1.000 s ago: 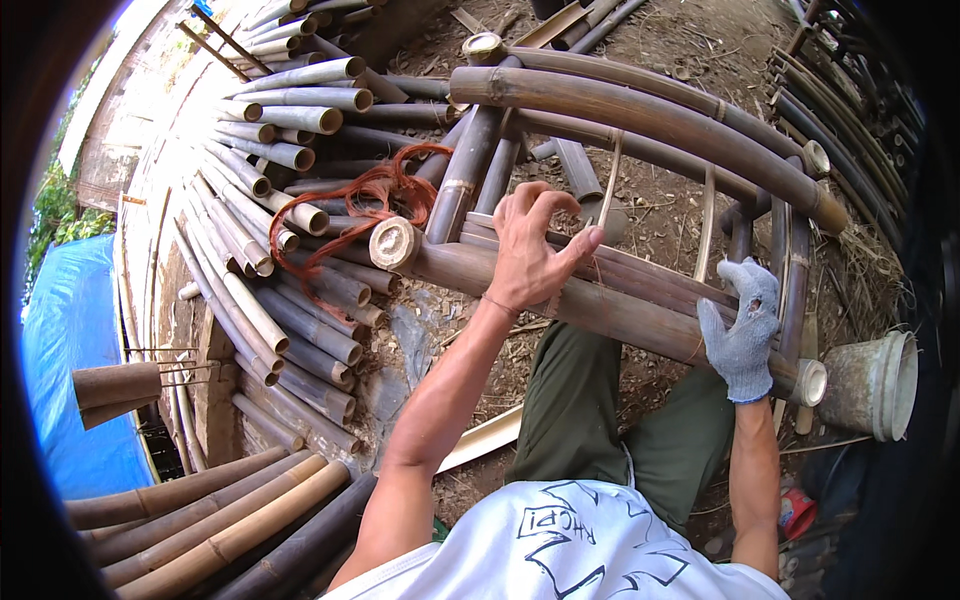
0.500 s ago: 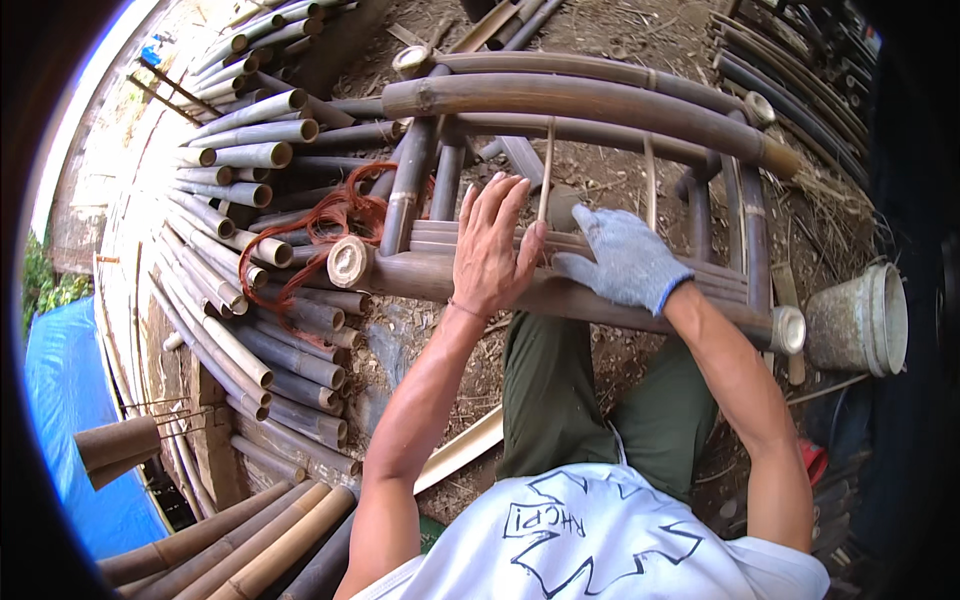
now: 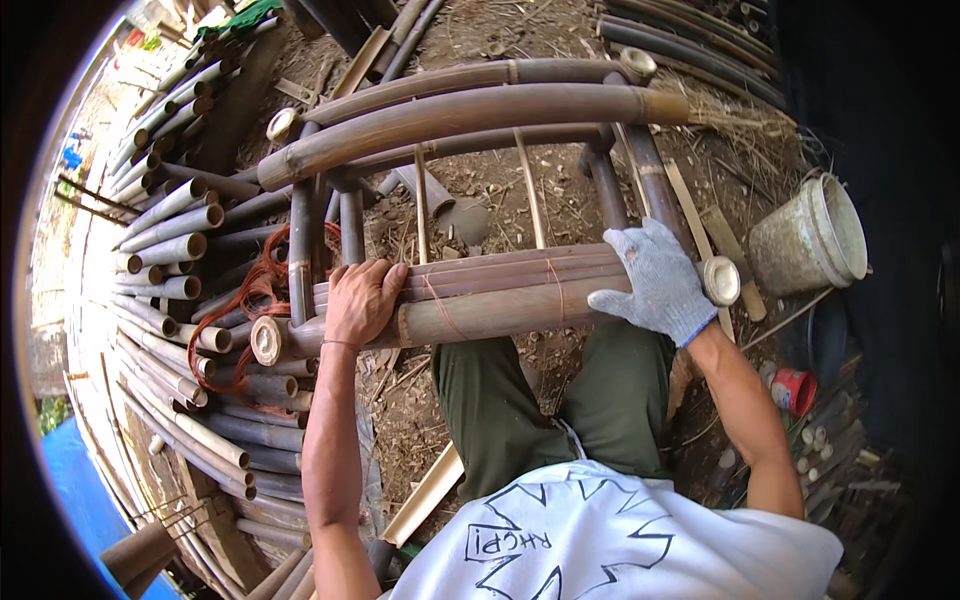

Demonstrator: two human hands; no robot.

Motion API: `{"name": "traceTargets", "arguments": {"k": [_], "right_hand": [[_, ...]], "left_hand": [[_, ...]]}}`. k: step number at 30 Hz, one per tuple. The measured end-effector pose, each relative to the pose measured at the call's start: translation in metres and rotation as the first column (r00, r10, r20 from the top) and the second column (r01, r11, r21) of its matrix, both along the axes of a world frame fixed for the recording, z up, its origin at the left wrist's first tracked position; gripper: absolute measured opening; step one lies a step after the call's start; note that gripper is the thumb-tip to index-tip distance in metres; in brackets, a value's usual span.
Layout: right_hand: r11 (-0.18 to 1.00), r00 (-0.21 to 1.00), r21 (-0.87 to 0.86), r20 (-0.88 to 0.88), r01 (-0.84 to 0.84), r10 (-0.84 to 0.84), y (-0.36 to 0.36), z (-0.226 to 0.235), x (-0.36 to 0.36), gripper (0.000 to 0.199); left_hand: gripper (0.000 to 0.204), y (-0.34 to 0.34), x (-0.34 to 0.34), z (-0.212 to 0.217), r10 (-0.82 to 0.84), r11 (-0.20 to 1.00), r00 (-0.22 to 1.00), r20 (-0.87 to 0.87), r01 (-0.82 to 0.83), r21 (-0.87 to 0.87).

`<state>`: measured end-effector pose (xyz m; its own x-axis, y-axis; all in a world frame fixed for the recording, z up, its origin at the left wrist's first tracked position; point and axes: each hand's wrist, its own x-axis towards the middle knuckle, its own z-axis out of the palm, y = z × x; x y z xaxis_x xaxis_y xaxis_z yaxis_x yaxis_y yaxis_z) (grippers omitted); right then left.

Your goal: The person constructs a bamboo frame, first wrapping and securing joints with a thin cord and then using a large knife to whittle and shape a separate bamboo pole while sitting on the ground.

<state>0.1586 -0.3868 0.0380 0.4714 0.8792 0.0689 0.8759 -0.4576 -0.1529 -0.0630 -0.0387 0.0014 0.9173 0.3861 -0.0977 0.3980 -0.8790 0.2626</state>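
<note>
A bamboo frame (image 3: 480, 110) of thick curved poles and upright rungs stands in front of me. My bare left hand (image 3: 362, 300) grips the left part of its near rail (image 3: 500, 295), a thick bamboo pole with thinner strips bound on top by thin cord. My right hand (image 3: 660, 283), in a grey knit glove, clasps the same rail near its right end cap (image 3: 722, 280). Both hands rest on top with fingers wrapped over the far side. My knees in green trousers (image 3: 540, 400) sit just under the rail.
A stack of cut bamboo poles (image 3: 180, 260) lies at the left with a coil of orange cord (image 3: 255, 295) on it. A dirty white bucket (image 3: 812, 235) and a small red can (image 3: 795, 390) stand at the right. Bamboo strips and scraps litter the dirt ground.
The view has swung, so the frame now sits centred and level. My hands have spread apart along the near rail: the gloved right hand slid to its right end, the left toward its left end.
</note>
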Motion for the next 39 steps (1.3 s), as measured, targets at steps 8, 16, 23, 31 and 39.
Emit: {"name": "traceTargets", "arguments": {"k": [8,16,23,31,39], "right_hand": [[0.94,0.99,0.316,-0.105,0.126,-0.097,0.002,-0.006,-0.005,0.052],[0.679,0.691,0.203,-0.411,0.705,-0.594,-0.168,-0.081,-0.103,0.034],[0.357,0.241,-0.254,-0.394,0.899,-0.887,-0.382,-0.189,-0.273,0.038],[0.29,0.059,-0.392,-0.505,0.873,-0.861,-0.377,-0.226,-0.353,0.038],[-0.002,-0.128,-0.436,-0.26,0.9,-0.957,-0.382,-0.213,-0.261,0.054]], "left_hand": [[0.034,-0.025,-0.016,0.014,0.256,0.962,0.792,0.553,-0.152,-0.228],[0.035,-0.037,-0.007,0.027,0.131,0.976,0.913,0.386,-0.052,-0.21],[0.026,-0.047,0.029,0.037,0.09,0.982,0.995,0.05,-0.097,0.159],[0.039,-0.036,0.035,0.16,0.25,-0.137,0.63,0.735,0.774,-0.618],[0.041,-0.258,0.124,0.055,-0.453,0.556,0.741,0.496,0.669,-0.493]]}}
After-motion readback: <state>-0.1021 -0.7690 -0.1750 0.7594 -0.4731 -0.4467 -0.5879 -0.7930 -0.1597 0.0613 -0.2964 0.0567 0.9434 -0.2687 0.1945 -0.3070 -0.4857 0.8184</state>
